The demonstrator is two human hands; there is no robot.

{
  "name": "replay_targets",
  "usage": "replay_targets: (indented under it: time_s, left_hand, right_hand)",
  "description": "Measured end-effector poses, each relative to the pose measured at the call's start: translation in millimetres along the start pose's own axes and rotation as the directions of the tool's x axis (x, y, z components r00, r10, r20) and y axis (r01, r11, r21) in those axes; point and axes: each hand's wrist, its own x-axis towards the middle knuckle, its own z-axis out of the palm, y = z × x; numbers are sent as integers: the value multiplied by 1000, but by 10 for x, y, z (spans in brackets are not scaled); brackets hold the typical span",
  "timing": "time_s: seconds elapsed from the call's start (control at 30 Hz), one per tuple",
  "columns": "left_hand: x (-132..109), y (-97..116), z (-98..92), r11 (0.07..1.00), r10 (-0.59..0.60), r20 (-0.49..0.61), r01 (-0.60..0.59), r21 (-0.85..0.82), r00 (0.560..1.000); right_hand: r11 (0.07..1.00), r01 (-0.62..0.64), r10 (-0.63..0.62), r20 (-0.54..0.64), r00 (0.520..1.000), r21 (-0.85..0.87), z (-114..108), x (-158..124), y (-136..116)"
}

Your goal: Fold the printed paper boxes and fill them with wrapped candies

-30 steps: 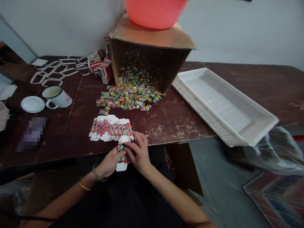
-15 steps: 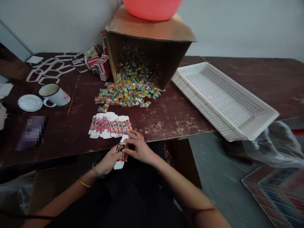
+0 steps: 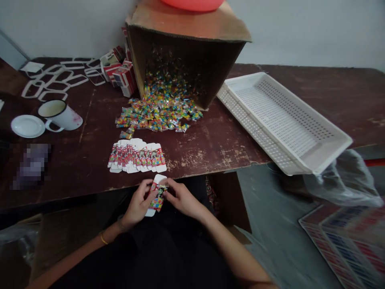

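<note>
Just off the table's front edge, a small printed candy carton in red and bright colours, with white end flaps, is held between both hands. My left hand grips its left side, thumb on the printed face. My right hand pinches its right side near the upper part. Beyond the hands, a row of overlapping flat cartons lies on the table. Behind that row, small clear packets of colourful candy spill out of a cardboard box lying on its side.
A white perforated tray juts over the table's right front edge. To the left are an enamel mug, a white lid and a blurred-out purple item. Red-and-white boxes stand beside the cardboard box. A red basin rests on top.
The carton has turned so that more of its printed face shows, with a white flap pointing up. My right hand has moved off the carton row. The view has shifted slightly.
</note>
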Motion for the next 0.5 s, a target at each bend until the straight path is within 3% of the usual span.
replay_targets:
  time_s: [0.07,0.13,0.23,0.33,0.4,0.43,0.5]
  left_hand:
    - [-65,-20,-20,996,81,14,-82,31,997]
    - [-127,-29,-75,991,87,105,-97,93,991]
    - [-208,-27,-164,975,35,235,-85,204,971]
    - [-288,1,-214,960,-1,350,-97,263,937]
    - [-334,20,-221,963,-25,351,-71,258,936]
    - [-351,24,-217,973,-41,318,-35,228,947]
    - [-366,11,-201,989,-121,242,98,107,963]
  right_hand:
    - [977,-58,85,-128,988,206,128,-114,106]
    - [883,-119,209,-153,966,454,216,-211,200]
    - [638,-316,390,60,919,702,262,-298,320]
    - [441,-515,454,312,835,735,270,-304,393]
    - [446,-573,443,386,809,688,289,-276,386]
    - [509,-566,427,381,820,649,305,-259,361]
    - [742,-442,352,269,897,504,348,-235,274]
